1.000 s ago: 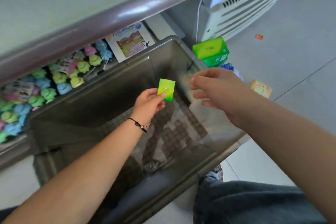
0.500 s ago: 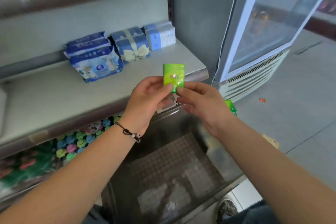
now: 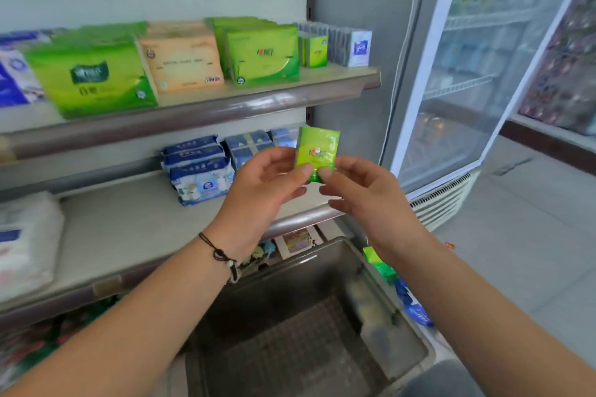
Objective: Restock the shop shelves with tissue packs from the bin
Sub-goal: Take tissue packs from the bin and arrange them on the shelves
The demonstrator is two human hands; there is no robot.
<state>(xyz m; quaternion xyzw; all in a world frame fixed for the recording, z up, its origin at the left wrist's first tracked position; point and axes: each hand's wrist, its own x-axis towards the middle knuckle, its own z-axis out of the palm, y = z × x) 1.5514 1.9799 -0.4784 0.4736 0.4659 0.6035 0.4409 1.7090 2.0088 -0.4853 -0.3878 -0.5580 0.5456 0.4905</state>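
Note:
A small green pocket tissue pack is held upright in front of the middle shelf. My left hand pinches its lower left edge and my right hand pinches its lower right corner. Below my arms stands the grey bin, its ribbed floor bare in what shows. On the upper shelf, a row of matching small green packs stands between large green packs and white-blue pocket packs.
Blue wet-wipe packs lie on the middle shelf behind my hands. Large green and beige tissue packs fill the upper shelf. A glass-door fridge stands at the right. Green and blue packs lie on the floor beside the bin.
My view has tilted up from the bin to the shelves. The green pack rose with my left hand, and my right hand came in and took its other corner.

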